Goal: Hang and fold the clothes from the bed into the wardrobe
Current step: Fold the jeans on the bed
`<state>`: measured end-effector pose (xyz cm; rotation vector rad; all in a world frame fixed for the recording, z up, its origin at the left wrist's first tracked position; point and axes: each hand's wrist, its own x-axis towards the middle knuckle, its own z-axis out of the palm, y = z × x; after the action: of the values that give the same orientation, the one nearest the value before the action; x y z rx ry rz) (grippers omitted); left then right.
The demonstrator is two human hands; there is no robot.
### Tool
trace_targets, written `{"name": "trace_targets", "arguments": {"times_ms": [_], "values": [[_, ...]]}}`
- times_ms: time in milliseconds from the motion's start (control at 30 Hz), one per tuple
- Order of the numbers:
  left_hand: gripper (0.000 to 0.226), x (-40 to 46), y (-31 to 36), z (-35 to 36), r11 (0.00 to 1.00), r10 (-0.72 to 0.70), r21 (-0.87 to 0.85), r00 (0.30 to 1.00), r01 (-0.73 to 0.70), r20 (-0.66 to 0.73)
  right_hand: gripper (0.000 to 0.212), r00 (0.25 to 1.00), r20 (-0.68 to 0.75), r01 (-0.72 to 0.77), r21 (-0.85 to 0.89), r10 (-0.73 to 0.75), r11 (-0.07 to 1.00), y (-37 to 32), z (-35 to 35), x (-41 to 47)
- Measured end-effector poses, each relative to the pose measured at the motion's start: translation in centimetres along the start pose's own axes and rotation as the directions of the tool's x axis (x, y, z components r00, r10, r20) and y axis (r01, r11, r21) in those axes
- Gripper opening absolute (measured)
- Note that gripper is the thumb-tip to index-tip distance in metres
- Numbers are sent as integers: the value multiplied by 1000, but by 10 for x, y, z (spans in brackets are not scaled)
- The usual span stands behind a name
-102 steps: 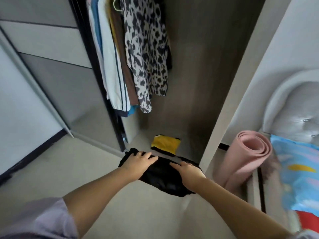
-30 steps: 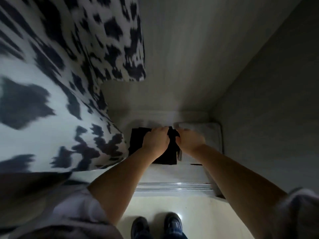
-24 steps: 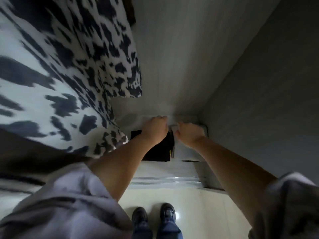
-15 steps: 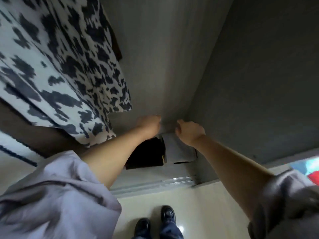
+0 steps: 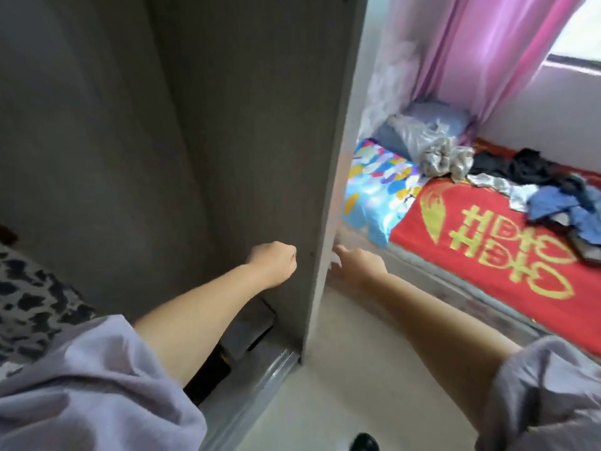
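Wardrobe panel between hands, bed beyond.

A pink curtain hangs in the upper right of the frame, with a bright window at its right edge. Below it, right of centre, a crumpled clear plastic bag lies beside a blue pillow. A pale floor fills the lower middle, and a dark shoe shows at the bottom edge.
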<state>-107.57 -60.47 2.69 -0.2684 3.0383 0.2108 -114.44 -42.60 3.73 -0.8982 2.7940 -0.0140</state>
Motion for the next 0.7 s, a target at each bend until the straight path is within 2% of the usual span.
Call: {"name": "trace_targets", "arguments": {"times_ms": [167, 300, 467, 533, 700], "values": [[28, 39, 116, -7, 963, 263, 54, 965, -264, 19, 40, 969, -51, -240, 41, 242, 970, 110, -16, -55], [28, 75, 214, -10, 909, 411, 70, 912, -410, 2, 44, 918, -40, -394, 41, 395, 918, 203, -22, -99], [26, 105, 354, -6, 857, 515, 16, 857, -515, -29, 51, 853, -23, -522, 1, 522, 853, 328, -23, -155], [28, 113, 407, -3, 827, 562, 12, 827, -561, -20, 48, 836, -23, -548, -7, 548, 836, 373, -28, -174], [28, 132, 513, -3, 775, 632, -4, 775, -632, -9, 37, 792, -77, -597, 113, 606, 795, 461, -36, -212]]}}
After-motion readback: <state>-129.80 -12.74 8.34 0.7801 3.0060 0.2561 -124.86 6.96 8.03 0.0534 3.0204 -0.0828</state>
